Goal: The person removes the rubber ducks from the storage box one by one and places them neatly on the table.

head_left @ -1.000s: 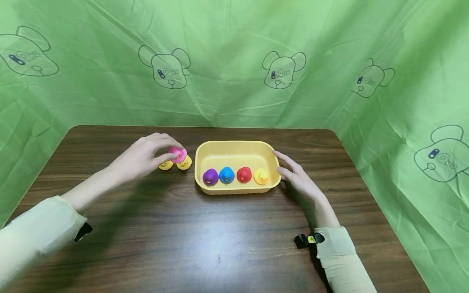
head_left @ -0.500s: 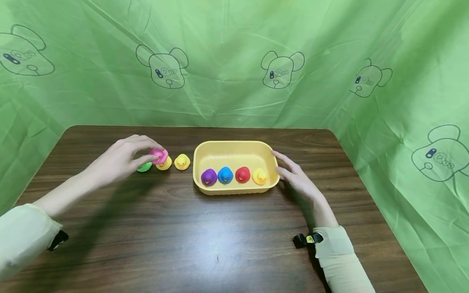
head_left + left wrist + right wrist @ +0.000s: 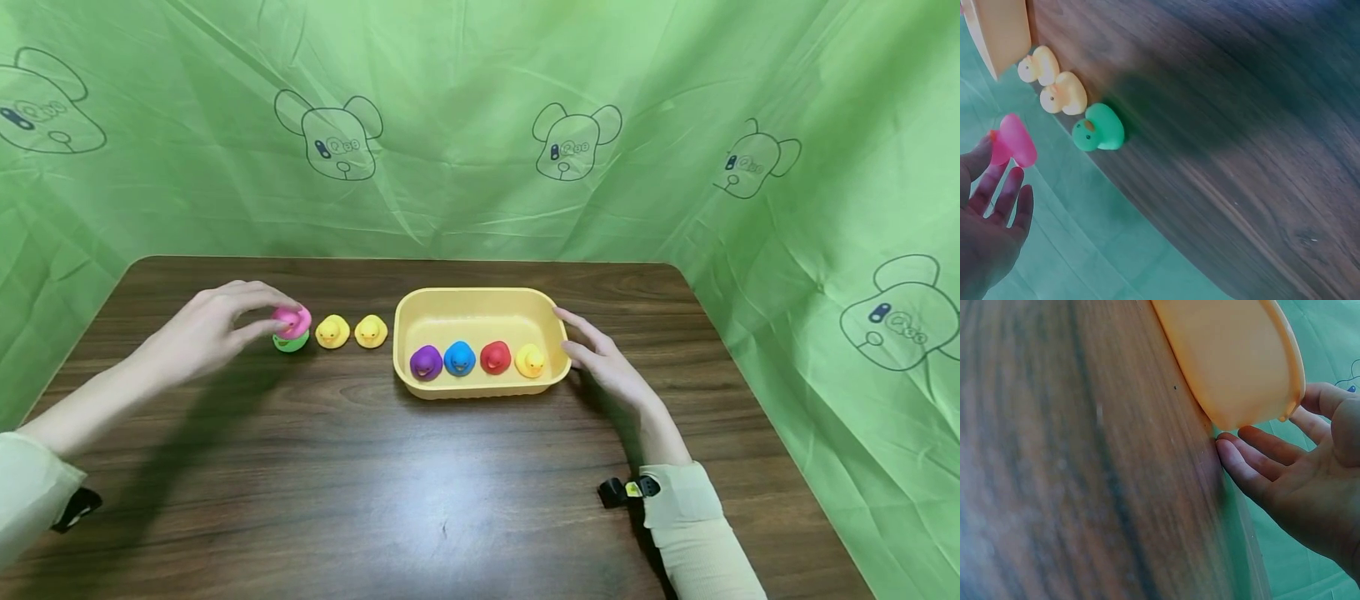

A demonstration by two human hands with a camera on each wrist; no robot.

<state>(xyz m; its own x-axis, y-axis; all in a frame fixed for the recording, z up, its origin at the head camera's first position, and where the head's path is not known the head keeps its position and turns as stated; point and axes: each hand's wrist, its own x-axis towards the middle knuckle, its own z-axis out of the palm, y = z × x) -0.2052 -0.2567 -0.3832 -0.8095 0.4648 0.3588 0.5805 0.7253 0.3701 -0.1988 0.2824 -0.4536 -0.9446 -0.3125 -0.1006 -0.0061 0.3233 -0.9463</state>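
Observation:
My left hand (image 3: 202, 327) pinches a pink rubber duck (image 3: 293, 321) between thumb and fingers. In the left wrist view the pink duck (image 3: 1015, 141) is in the air, apart from the green duck (image 3: 1100, 127) on the table; from the head camera it overlaps the green duck (image 3: 290, 342) and partly hides it. Two yellow ducks (image 3: 332, 332) stand in line to its right. My right hand (image 3: 611, 362) rests its relaxed fingers and thumb against the right end of a yellow plastic tray (image 3: 480, 303). Purple (image 3: 426, 363), blue (image 3: 460, 358), red (image 3: 496, 357) and yellow ducks sit along its front side.
The dark wooden table (image 3: 450, 492) carries everything. Green fabric (image 3: 465, 150) printed with bear outlines hangs behind its back edge and at both sides. A small black device (image 3: 621, 492) is on the right wrist, another (image 3: 77, 509) on the left.
My left hand has carried the pink duck leftward, from over the yellow ducks to over the green one. Both yellow ducks are now uncovered. My right hand stays at the tray.

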